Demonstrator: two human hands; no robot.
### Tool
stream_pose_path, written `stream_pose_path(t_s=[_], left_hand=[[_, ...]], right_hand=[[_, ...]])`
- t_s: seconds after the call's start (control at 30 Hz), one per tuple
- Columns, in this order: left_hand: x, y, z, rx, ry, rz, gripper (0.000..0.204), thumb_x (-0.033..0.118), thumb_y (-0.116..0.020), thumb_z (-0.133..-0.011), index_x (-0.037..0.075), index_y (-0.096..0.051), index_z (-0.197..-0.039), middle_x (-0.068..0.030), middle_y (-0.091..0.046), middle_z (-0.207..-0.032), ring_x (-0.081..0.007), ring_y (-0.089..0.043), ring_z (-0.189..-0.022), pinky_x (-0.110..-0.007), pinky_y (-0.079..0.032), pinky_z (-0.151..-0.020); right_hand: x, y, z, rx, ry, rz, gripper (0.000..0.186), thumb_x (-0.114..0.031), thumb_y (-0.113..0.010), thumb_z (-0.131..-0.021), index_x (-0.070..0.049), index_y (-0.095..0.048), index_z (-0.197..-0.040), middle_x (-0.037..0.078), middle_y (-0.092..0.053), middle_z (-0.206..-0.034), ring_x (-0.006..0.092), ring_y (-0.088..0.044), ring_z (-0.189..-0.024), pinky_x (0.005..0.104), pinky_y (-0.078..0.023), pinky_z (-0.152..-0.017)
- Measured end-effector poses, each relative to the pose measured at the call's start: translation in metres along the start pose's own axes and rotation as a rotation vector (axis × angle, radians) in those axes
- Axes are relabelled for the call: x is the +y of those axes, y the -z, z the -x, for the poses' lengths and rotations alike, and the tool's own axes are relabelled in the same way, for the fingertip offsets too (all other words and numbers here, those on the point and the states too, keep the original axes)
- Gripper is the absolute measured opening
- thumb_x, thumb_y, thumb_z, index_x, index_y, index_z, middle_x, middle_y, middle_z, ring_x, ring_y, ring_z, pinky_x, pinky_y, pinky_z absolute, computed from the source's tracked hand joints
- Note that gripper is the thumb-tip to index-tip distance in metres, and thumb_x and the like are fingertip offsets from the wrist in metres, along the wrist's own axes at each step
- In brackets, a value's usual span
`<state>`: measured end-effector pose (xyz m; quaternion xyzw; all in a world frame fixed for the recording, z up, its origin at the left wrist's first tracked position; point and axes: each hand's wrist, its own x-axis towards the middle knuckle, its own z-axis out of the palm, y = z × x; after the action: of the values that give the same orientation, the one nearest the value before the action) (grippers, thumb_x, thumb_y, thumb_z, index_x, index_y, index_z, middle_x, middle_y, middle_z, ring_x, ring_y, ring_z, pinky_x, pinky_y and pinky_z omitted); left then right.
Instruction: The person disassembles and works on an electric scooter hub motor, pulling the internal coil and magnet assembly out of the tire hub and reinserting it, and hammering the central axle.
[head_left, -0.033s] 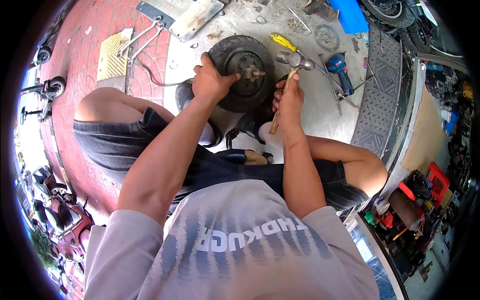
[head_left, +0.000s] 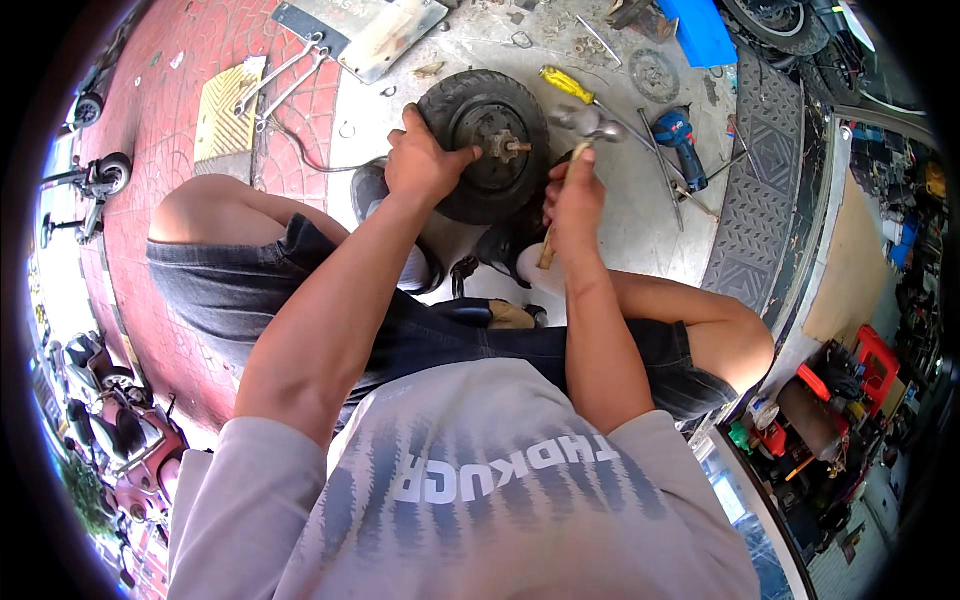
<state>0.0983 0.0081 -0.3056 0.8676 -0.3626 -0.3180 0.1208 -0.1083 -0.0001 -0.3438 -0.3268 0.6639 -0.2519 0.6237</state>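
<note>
A small black wheel [head_left: 440,103] with a knobby tyre stands between my feet, its hub and a copper-coloured axle end [head_left: 518,147] facing up toward me. My left hand [head_left: 425,160] grips its left side, fingers over the tyre and thumb reaching across to the hub. To the right of the wheel, my right hand [head_left: 577,205] is closed round the wooden handle of a hammer [head_left: 585,124]. The hammer's metal head is blurred and hangs apart from the axle.
Beyond the wheel lie a yellow-handled screwdriver [head_left: 567,84], a blue power drill [head_left: 680,145] and metal rods [head_left: 663,172]. Two wrenches [head_left: 287,85] rest at the left near a yellow ramp block [head_left: 228,110] and metal plates [head_left: 392,40]. A blue bin [head_left: 697,32] stands far right.
The hammer head has shifted slightly left and blurred, with my right hand moving a little with it. My left hand and the wheel look the same.
</note>
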Motion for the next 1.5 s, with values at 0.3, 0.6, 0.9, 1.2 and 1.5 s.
stream_pose_path(t_s=[0.3, 0.6, 0.9, 1.2, 1.5], left_hand=[[-0.007, 0.000, 0.001, 0.036, 0.032, 0.005, 0.115, 0.047, -0.096, -0.073, 0.003, -0.032, -0.157, -0.0329, -0.055, -0.140, -0.0493, -0.067, -0.122, -0.052, -0.056, -0.103], [-0.011, 0.000, 0.006, 0.061, 0.012, 0.044, 0.107, 0.047, -0.096, -0.072, 0.005, -0.038, -0.152, -0.0325, -0.057, -0.137, -0.0496, -0.066, -0.122, -0.054, -0.056, -0.102], [-0.009, 0.001, 0.001, 0.075, 0.001, 0.017, 0.108, 0.047, -0.095, -0.073, 0.004, -0.036, -0.153, -0.0329, -0.059, -0.133, -0.0498, -0.067, -0.120, -0.054, -0.056, -0.101], [-0.002, 0.001, -0.001, 0.022, 0.026, 0.007, 0.106, 0.047, -0.095, -0.074, 0.005, -0.037, -0.152, -0.0316, -0.057, -0.135, -0.0491, -0.066, -0.121, -0.054, -0.056, -0.103], [-0.009, 0.001, -0.001, 0.007, 0.032, 0.040, 0.109, 0.048, -0.095, -0.075, 0.005, -0.035, -0.154, -0.0325, -0.056, -0.137, -0.0492, -0.066, -0.121, -0.052, -0.056, -0.104]], right_hand=[[-0.011, 0.001, 0.001, -0.016, -0.047, -0.015, 0.067, -0.070, -0.049, -0.106, -0.007, -0.060, -0.085, -0.001, -0.046, -0.059, 0.0109, -0.038, -0.042, 0.0305, -0.030, -0.040], [0.001, -0.004, -0.004, -0.081, -0.050, 0.172, 0.067, -0.068, -0.046, -0.108, -0.008, -0.058, -0.082, -0.001, -0.045, -0.059, 0.0116, -0.039, -0.042, 0.0309, -0.031, -0.040], [0.013, -0.008, -0.010, -0.019, 0.031, 0.180, 0.066, -0.068, -0.047, -0.109, -0.008, -0.058, -0.082, 0.000, -0.047, -0.060, 0.0105, -0.040, -0.044, 0.0310, -0.030, -0.040], [-0.030, 0.020, 0.040, 0.022, -0.003, -0.145, 0.064, -0.068, -0.047, -0.109, -0.007, -0.059, -0.092, -0.002, -0.046, -0.062, 0.0092, -0.036, -0.044, 0.0298, -0.030, -0.041], [-0.027, 0.025, 0.059, 0.042, 0.070, -0.163, 0.063, -0.068, -0.047, -0.109, -0.008, -0.060, -0.094, -0.002, -0.046, -0.064, 0.0094, -0.038, -0.045, 0.0295, -0.032, -0.042]])
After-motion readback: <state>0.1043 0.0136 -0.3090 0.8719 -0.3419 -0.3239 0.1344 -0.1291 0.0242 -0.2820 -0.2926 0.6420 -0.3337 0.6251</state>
